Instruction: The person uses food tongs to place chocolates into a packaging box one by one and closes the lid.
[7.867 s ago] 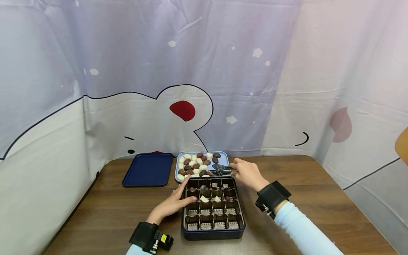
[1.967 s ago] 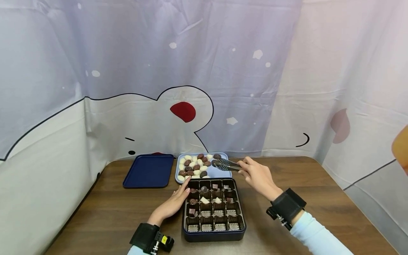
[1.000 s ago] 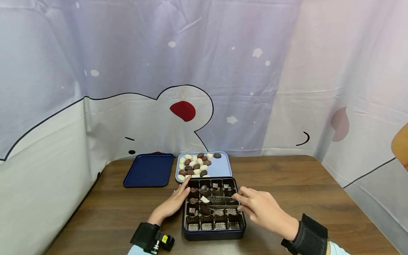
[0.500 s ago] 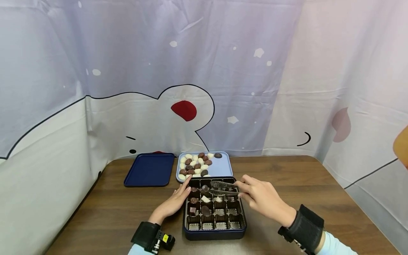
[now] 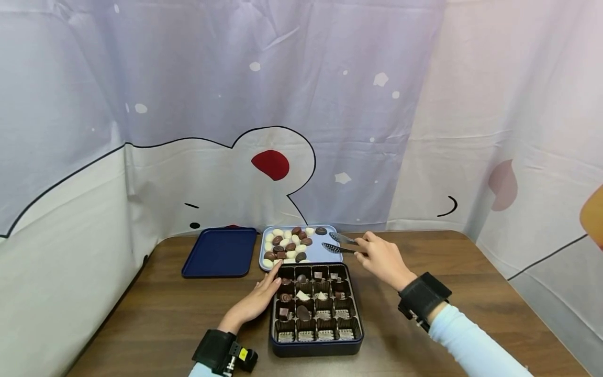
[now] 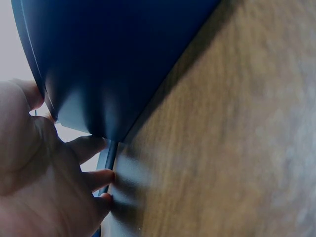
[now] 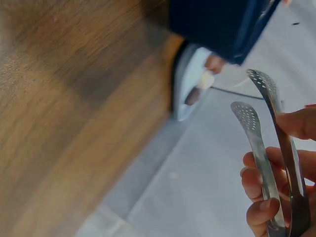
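Note:
My right hand [image 5: 383, 260] holds metal tongs [image 5: 340, 249] with perforated ends over the right part of the light blue tray [image 5: 320, 255]. The tong arms stand apart with nothing between them, as the right wrist view shows too. White, brown and dark chocolates [image 5: 290, 247] lie mostly on the tray's left side; one dark chocolate [image 5: 321, 231] sits near its top right. My left hand [image 5: 254, 303] rests against the left side of the dark chocolate box [image 5: 316, 350], fingers extended. Chocolates fill its two far rows; a square piece and a dark oval one [image 5: 303, 313] sit in the third.
A dark blue lid-like tray [image 5: 219, 252] lies left of the light blue one. The box stands in front of the light blue tray and hides part of its near edge. A patterned curtain [image 5: 216, 178] hangs behind the wooden table [image 5: 155, 319].
The tongs carried a dark oval chocolate from the tray into the box's third row and let it go. My right hand then moved back to the tray. The left hand stayed at the box.

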### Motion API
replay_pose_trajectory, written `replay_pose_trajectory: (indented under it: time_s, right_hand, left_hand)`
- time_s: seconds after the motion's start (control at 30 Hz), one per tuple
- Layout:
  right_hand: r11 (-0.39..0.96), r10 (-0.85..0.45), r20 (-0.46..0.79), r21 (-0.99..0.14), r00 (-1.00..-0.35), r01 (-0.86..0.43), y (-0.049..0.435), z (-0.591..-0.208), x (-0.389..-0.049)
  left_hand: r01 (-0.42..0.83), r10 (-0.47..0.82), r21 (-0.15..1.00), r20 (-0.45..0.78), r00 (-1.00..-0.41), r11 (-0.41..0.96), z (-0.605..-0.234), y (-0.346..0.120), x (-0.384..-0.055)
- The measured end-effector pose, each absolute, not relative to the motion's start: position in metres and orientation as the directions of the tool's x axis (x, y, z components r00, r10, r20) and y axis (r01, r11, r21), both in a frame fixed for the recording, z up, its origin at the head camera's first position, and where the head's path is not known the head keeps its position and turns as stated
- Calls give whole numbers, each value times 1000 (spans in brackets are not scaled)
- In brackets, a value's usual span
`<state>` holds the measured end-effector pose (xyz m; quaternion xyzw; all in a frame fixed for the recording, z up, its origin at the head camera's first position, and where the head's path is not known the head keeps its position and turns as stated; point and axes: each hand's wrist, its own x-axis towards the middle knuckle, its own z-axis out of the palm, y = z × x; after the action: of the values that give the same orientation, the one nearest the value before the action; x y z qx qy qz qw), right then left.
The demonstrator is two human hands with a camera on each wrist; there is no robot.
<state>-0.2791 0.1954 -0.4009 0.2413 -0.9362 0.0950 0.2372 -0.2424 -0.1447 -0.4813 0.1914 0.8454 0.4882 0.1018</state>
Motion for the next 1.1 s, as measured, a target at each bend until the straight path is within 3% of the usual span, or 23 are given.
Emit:
replay_pose_trajectory:
  time_s: [0.37, 0.7, 1.1]
  right_hand:
    - [905, -356, 348, -101, -867, -412, 182, -428, -324]
    - [933, -299, 306, -106, -904, -345, 161, -441, -342]
    - [944, -270, 258, -120, -928, -308, 145, -451, -353]
  left_hand:
    - [234, 422, 864, 27, -906, 447, -483, -143, -242]
    - [200, 397, 856, -6, -918, 476, -489, -145, -246]
    - [260, 434, 867, 57, -899, 425, -492, -147, -246]
